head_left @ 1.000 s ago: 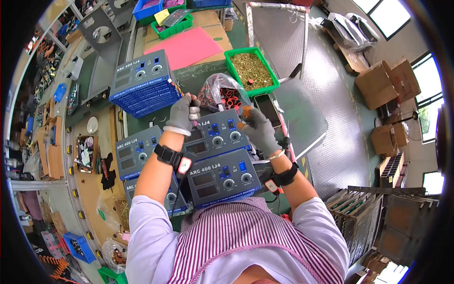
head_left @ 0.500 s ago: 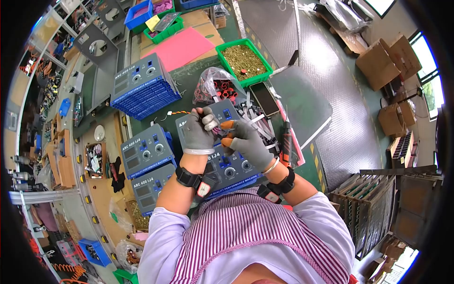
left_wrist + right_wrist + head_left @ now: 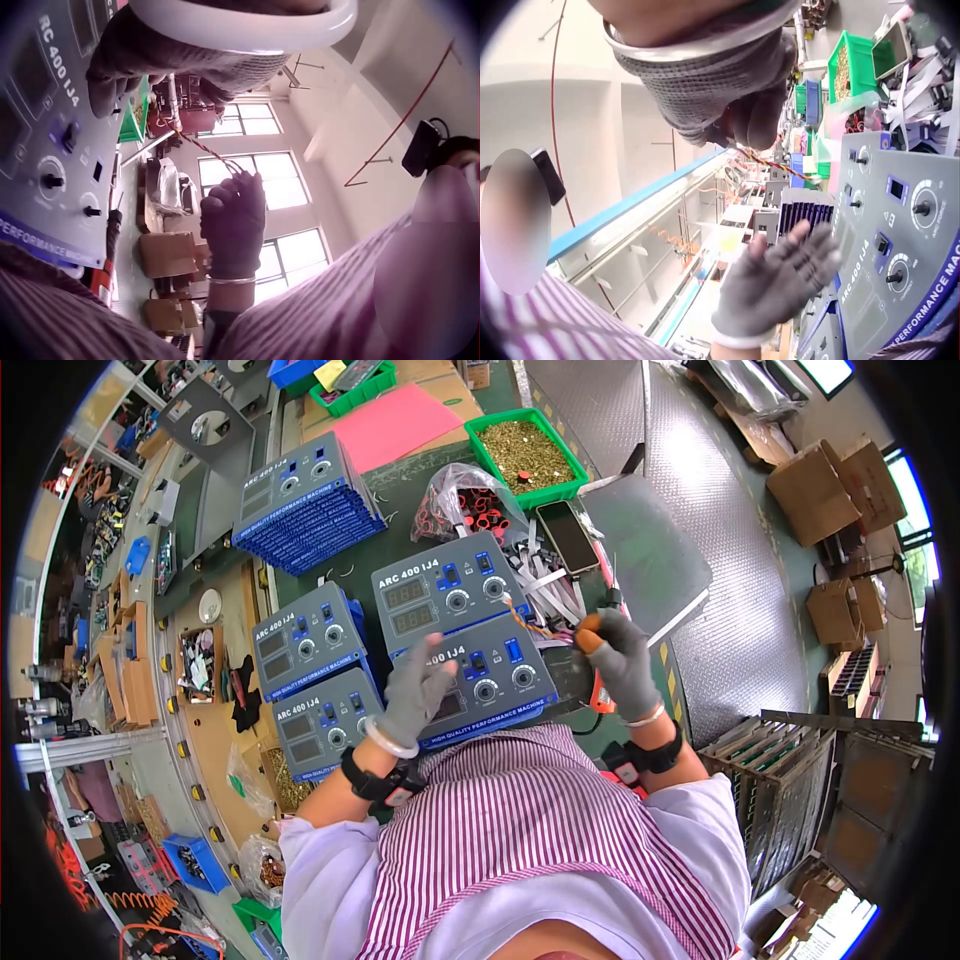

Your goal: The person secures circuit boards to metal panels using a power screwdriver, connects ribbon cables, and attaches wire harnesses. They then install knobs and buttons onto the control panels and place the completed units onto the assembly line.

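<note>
My gloved right hand (image 3: 622, 665) pinches a thin twisted wire lead (image 3: 532, 628) between thumb and fingers, at the right of the panels. The lead runs out leftward, red and yellow strands showing in the right wrist view, with a small white connector (image 3: 814, 179) at its free end. My gloved left hand (image 3: 415, 690) is held with fingers extended and nothing in it, over the left side of the near grey ARC 400 IJ4 panel (image 3: 500, 648). Just behind that panel lies another one (image 3: 432, 592) like it, with knobs and blue switches.
Two more panels (image 3: 312, 635) lie at the left, and a tall stack of panels (image 3: 310, 525) stands behind them. Beyond are a bag of red and black rings (image 3: 465, 510), a green bin (image 3: 583, 482), a phone (image 3: 568, 538) and ribbon cables (image 3: 548, 582).
Both hands met over the panels half a second ago; now they are apart. The right hand has moved right with the wire lead, and the left hand has let go and drawn back toward the body.
</note>
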`<state>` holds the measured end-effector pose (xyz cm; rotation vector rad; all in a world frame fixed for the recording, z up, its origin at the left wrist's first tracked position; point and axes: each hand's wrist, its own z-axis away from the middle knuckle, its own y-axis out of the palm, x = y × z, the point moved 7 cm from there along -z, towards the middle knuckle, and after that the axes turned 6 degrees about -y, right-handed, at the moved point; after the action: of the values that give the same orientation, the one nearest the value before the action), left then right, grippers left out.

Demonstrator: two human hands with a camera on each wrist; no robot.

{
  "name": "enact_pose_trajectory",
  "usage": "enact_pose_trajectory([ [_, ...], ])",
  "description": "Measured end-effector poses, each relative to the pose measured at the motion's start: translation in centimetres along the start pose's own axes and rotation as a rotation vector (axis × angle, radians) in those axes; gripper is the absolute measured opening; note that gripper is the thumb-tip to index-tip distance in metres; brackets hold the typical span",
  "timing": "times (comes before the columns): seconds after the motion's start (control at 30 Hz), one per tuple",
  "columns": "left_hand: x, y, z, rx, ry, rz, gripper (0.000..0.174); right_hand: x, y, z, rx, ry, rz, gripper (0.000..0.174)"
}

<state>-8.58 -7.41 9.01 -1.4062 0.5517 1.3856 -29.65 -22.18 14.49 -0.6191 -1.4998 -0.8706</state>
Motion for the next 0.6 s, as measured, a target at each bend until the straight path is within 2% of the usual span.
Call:
enact_pose_trajectory([
  [0.03, 0.4, -1.3, 0.6, -0.132, 0.085, -0.351, 0.048, -0.1, -1.0, 0.6, -0.006, 0.063, -0.022, 0.011],
  [0.13, 2.3, -3.3, 1.8, -0.329, 0.180, -0.712, 0.061, -1.7, -3.0, 2.3, 0.016, 0.169, -0.029, 0.013],
  [0.23, 6.1, -3.3, 0.9, -0.202, 0.019, -0.626, 0.060, -2.5, -3.2, 2.9, -0.076, 0.204, 0.015, 0.014],
  [0.33, 6.0, -2.7, 0.1, -0.090, -0.178, -0.754, 0.061, -3.2, -4.1, 2.9, -0.160, 0.241, 0.077, 0.015],
  [0.43, 6.6, -2.5, -0.4, -0.058, -0.220, -0.879, 0.064, -3.2, -4.7, 2.8, -0.234, 0.276, 0.126, 0.016],
  [0.6, 6.6, -3.2, -0.9, -0.041, -0.274, -0.754, 0.056, -3.3, -4.1, 2.3, -0.279, 0.322, 0.063, 0.016],
])
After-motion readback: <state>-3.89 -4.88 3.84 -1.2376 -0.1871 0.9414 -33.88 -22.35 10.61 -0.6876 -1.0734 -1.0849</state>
